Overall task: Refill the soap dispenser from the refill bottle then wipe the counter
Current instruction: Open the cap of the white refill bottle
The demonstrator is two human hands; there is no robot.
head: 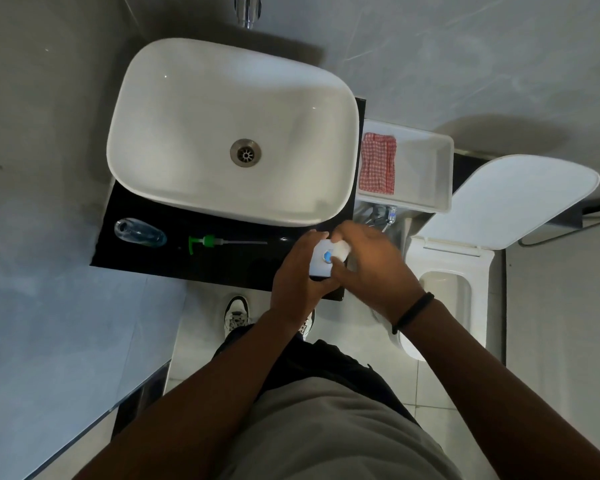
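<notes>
Gripping the white refill bottle (pixel 328 259) at centre frame, left hand (pixel 297 271) around its body, right hand (pixel 368 268) fingering its cap, leaves pouring, wiping undone: dispenser (pixel 140 232), pump (pixel 210 241) lie left on the table (pixel 174 261), cloth (pixel 377 163) unused.

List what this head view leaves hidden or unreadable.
- Refill bottle: the left hand and right hand cover its sides, so label and fill level are hidden; whether its blue cap is on or off is unclear.
- Dispenser: clear and seen from above on the dark counter; soap level unreadable.
- Tap: cut off by the top edge.
- Pump: tube tip too thin to tell if wet.
</notes>
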